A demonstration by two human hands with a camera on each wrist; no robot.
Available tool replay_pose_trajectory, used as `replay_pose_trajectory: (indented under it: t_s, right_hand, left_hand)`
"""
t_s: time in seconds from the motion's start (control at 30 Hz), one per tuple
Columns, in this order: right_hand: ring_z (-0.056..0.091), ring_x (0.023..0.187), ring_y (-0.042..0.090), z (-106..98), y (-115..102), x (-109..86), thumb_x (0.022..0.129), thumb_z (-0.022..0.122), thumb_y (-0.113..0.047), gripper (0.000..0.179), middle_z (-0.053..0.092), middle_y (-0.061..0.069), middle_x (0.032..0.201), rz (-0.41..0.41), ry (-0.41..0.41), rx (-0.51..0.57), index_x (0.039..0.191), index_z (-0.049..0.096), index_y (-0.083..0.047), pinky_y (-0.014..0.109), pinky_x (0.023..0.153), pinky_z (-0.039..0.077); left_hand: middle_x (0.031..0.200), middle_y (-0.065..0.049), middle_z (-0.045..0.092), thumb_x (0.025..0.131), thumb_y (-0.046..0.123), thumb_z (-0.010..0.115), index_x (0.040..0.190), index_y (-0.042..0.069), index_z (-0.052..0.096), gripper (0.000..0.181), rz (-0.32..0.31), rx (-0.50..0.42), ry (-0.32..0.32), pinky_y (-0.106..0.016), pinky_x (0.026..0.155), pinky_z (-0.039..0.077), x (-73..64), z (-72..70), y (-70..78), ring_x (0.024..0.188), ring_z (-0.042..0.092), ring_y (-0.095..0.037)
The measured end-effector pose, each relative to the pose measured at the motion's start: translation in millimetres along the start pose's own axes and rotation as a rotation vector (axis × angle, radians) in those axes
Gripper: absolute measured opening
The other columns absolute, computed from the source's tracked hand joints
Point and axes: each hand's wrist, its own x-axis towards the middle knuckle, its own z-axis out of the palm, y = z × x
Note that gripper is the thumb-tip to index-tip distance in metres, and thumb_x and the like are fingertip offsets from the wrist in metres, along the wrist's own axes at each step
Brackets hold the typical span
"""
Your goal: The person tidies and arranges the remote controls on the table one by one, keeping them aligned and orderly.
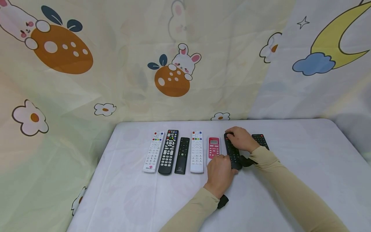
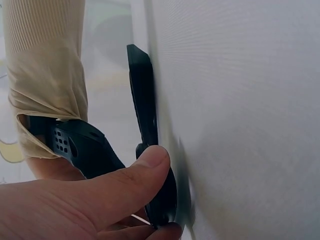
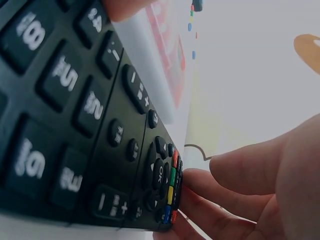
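Note:
Several remote controls lie in a row on a white-covered table. Both hands are on one black remote control [image 1: 232, 151], near the row's right end. At its near end my left hand [image 1: 219, 174] pinches it, the thumb [image 2: 152, 157] against one side in the left wrist view. My right hand [image 1: 242, 139] holds the far end, fingers curled about the edge beside the coloured buttons. Big number keys of this remote [image 3: 65, 75] fill the right wrist view. Just left of it is a red-and-white remote [image 1: 214, 147], its lower part hidden by my left hand.
Further left lie a white remote [image 1: 197, 151], a slim black remote [image 1: 182, 156], a larger black remote [image 1: 168, 153] and another white remote [image 1: 153, 152]. Another black remote [image 1: 260, 140] is partly covered by my right forearm. A printed cloth [image 1: 130, 80] hangs behind the table [image 1: 130, 199].

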Motion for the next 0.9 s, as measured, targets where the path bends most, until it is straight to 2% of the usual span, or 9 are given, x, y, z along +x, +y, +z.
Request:
replay_pose_trajectory:
  t_s: [0.3,0.57,0.9]
  right_hand:
    - [0.05,0.128,0.046,3.0,2.8,2.8,0.104,0.047,-0.01,0.036,0.058,0.03,0.133,0.014,-0.017,-0.001,0.131,0.059,0.011,0.059,0.108,0.038]
    - [0.05,0.129,0.045,5.6,6.3,4.5,0.104,0.047,-0.011,0.036,0.057,0.029,0.134,0.029,-0.026,-0.004,0.131,0.059,0.01,0.059,0.108,0.038]
    - [0.05,0.128,0.046,8.5,7.9,6.5,0.103,0.048,-0.01,0.035,0.058,0.03,0.133,0.011,-0.025,-0.003,0.129,0.06,0.011,0.058,0.108,0.038]
  left_hand:
    - [0.074,0.0,0.067,0.068,0.039,0.094,0.092,0.006,0.079,0.043,0.0,0.015,0.011,-0.023,0.052,0.042,0.2,0.8,0.2,0.07,0.059,-0.014]
    - [0.076,-0.001,0.068,0.07,0.039,0.093,0.093,0.007,0.079,0.042,-0.009,-0.003,-0.005,-0.022,0.053,0.041,0.8,1.1,0.5,0.07,0.059,-0.013]
    - [0.076,-0.001,0.068,0.07,0.039,0.093,0.093,0.007,0.079,0.041,-0.013,-0.013,-0.003,-0.023,0.053,0.04,0.7,1.6,0.6,0.07,0.059,-0.013]
